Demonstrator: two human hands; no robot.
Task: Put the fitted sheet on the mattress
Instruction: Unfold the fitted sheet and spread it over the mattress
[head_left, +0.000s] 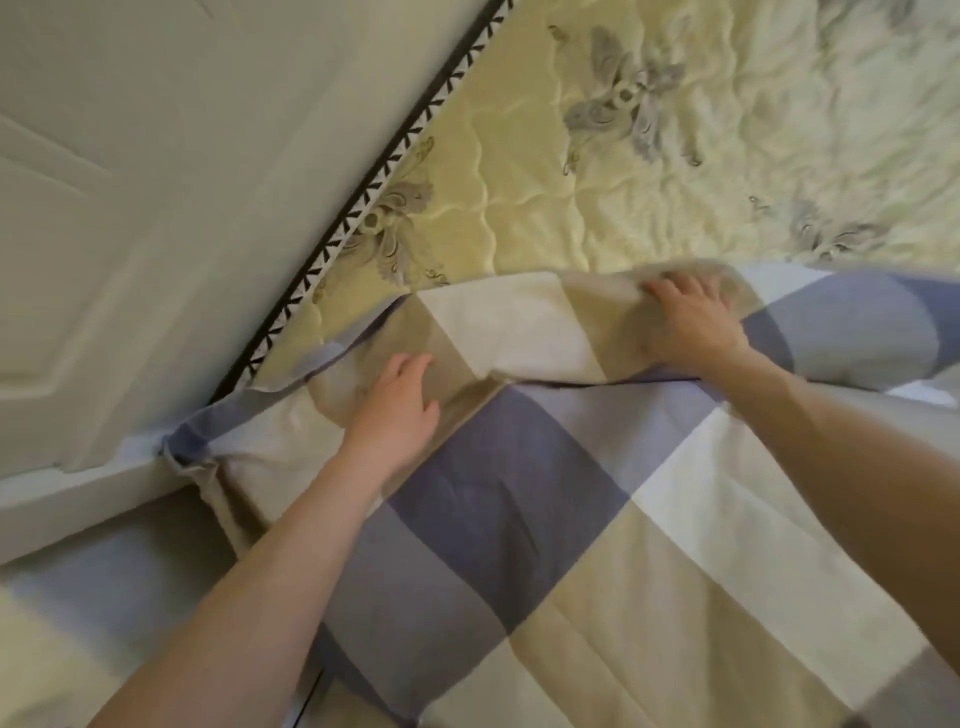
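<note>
The fitted sheet (597, 519), checked in blue, beige and white, covers the near part of the pale yellow quilted mattress (675, 156). Its far edge lies folded back in a band across the middle of the view. My left hand (400, 410) rests flat on a beige square near the sheet's left edge, fingers apart. My right hand (691, 322) grips a bunched fold of the sheet's far edge, which looks blurred. One sheet corner (182, 447) is hooked over the mattress corner by the wall.
A white panelled door or wall (130, 208) runs tight along the mattress's left side, next to its black-and-white trimmed border (374, 182). Beyond the sheet the mattress top with grey floral prints lies bare.
</note>
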